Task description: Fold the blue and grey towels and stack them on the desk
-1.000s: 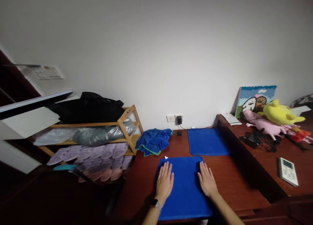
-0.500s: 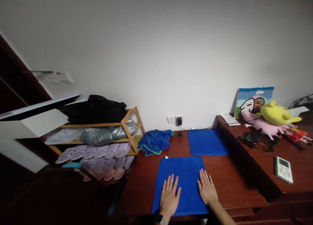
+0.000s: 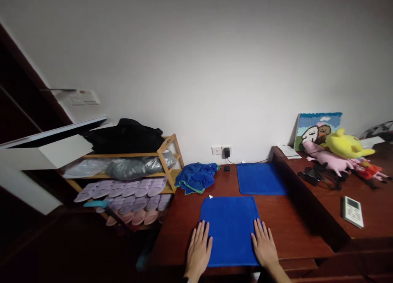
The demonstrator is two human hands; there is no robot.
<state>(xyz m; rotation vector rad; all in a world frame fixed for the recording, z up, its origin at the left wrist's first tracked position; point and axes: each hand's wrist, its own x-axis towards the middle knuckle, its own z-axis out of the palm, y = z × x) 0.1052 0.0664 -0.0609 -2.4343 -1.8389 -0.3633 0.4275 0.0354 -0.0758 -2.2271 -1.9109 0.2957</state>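
A blue cloth (image 3: 231, 232) lies spread flat on the brown wooden table (image 3: 172, 238), with a small white tag at its far left corner. My left hand (image 3: 199, 247) rests on its left edge, palm down and fingers stretched out. On the right edge lies my right hand (image 3: 264, 243), also flat with the fingers extended. Neither hand grips anything. Farther back, a second blue cloth (image 3: 260, 179) lies flat near the wall. To its left sits a crumpled blue cloth (image 3: 197, 177) with green edging.
Left of the table stands a wooden rack (image 3: 172, 172) with several slippers (image 3: 132, 187) and a black bag (image 3: 127, 137) on top. On the raised right-hand surface are a yellow plush toy (image 3: 345, 144), a pink plush toy (image 3: 328, 157), tangled black cables (image 3: 321, 178) and a white remote-like device (image 3: 353, 211).
My left hand has moved left and a little nearer, from the cloth's interior to its left edge. My right hand has shifted slightly toward me along the right edge. The cloth's left side looks straighter.
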